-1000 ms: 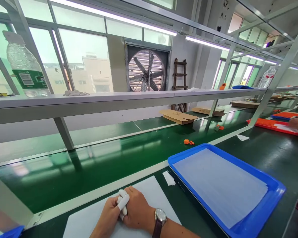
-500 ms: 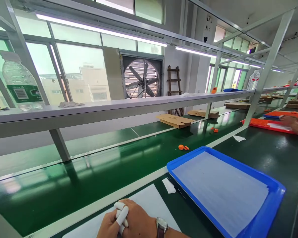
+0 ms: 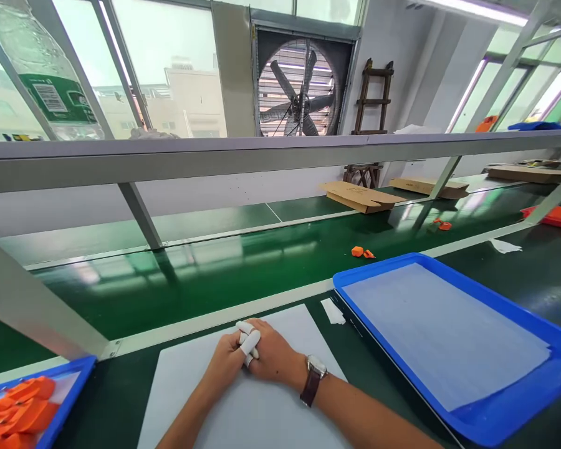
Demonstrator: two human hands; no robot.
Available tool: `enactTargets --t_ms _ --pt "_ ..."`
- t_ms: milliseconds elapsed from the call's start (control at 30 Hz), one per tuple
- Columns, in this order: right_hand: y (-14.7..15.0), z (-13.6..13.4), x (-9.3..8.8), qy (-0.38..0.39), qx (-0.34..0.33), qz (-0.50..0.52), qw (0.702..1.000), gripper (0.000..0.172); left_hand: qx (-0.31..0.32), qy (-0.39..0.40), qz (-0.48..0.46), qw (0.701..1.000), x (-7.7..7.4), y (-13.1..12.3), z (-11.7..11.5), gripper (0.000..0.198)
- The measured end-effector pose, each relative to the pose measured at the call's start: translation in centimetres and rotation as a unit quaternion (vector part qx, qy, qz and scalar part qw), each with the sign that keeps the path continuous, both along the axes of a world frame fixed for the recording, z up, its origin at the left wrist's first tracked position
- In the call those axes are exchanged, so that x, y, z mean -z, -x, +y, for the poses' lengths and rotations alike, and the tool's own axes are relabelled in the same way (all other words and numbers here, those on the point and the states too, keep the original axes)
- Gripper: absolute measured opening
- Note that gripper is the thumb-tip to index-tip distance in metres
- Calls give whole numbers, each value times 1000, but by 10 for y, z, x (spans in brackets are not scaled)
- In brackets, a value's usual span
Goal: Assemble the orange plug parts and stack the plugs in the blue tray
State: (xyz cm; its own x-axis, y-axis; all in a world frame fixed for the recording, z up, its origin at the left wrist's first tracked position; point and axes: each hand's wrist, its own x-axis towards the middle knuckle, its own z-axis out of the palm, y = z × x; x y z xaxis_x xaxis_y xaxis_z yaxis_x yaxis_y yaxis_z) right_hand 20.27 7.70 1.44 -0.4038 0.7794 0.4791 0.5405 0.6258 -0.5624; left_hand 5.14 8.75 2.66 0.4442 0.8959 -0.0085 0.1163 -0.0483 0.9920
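My left hand (image 3: 228, 357) and my right hand (image 3: 277, 354) are clasped together, fingers folded against each other, over a white sheet (image 3: 262, 418) on the dark green bench. White finger cots (image 3: 250, 342) cover some of the fingers. A watch (image 3: 313, 377) with a brown strap is on my right wrist. I see no object between the hands, though the inside of the clasp is hidden. To the right of them lies a blue tray (image 3: 378, 324) lined with a white sheet (image 3: 444, 330). At the lower left, another blue tray (image 3: 70, 399) holds several orange pieces (image 3: 25, 411).
A shelf rail (image 3: 262, 156) crosses ahead, bearing a plastic bottle (image 3: 51, 75) at left. Small orange pieces (image 3: 358, 252) lie on the green belt (image 3: 215, 274) beyond the bench. A paper scrap (image 3: 333, 311) is beside the lined tray. Flat cardboard (image 3: 362, 194) rests farther back.
My view has tilted down and shifted, bringing the left tray of orange pieces and more of my forearms into sight. Another person's hand at far right has left view. My hands stay clasped.
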Motion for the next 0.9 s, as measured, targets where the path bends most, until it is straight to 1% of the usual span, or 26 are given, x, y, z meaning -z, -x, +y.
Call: enactTargets --t_ms 167,300,500,700,900 --pt "0 0 -1 0 -9 -7 1000 38 -1 -2 -3 1000 -3 0 -2 41" --pt "0 0 -1 -4 -9 -3 1000 37 -5 0 1 1000 -1 -1 0 40" --pt "0 1 4 3 7 -7 1000 48 -7 9 11 1000 1 0 0 42" --pt "1 2 4 -1 15 -5 1000 39 -14 12 31 999 0 0 1 42" --pt "3 2 5 -11 23 -14 1000 40 -13 15 38 999 -1 -1 2 44"
